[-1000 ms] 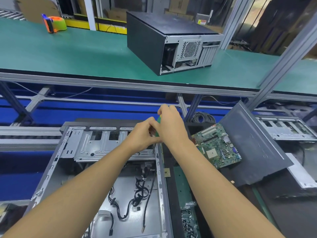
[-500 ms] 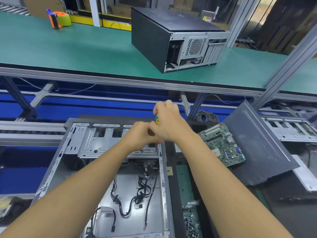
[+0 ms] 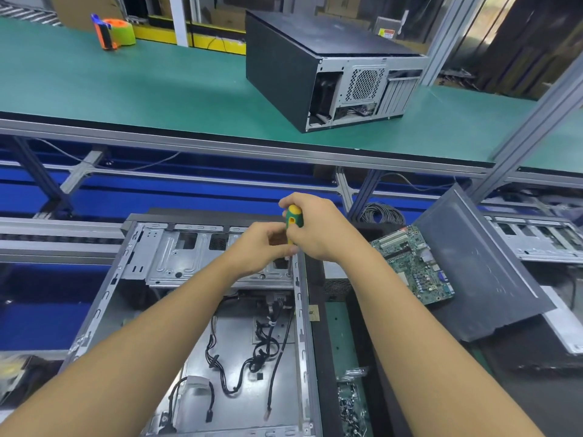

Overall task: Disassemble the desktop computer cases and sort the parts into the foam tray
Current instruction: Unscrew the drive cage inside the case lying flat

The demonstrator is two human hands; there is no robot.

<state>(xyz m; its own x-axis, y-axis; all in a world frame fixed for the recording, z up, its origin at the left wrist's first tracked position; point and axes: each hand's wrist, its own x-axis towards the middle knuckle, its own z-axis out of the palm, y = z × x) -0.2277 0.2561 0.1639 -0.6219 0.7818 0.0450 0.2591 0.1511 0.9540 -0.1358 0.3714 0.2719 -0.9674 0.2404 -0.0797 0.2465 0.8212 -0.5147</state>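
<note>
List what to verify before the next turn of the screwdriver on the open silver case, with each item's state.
1. Right hand grip on the green-and-yellow-handled screwdriver: ok.
2. Left hand holding its shaft: ok.
3. Tip seated in a screw on the silver metal drive cage: cannot tell, too small.
4. Loose black cables away from the tool: ok, lower down inside the open silver computer case.
5. Green motherboard out of the case: ok, lying on the dark grey panel.
</note>
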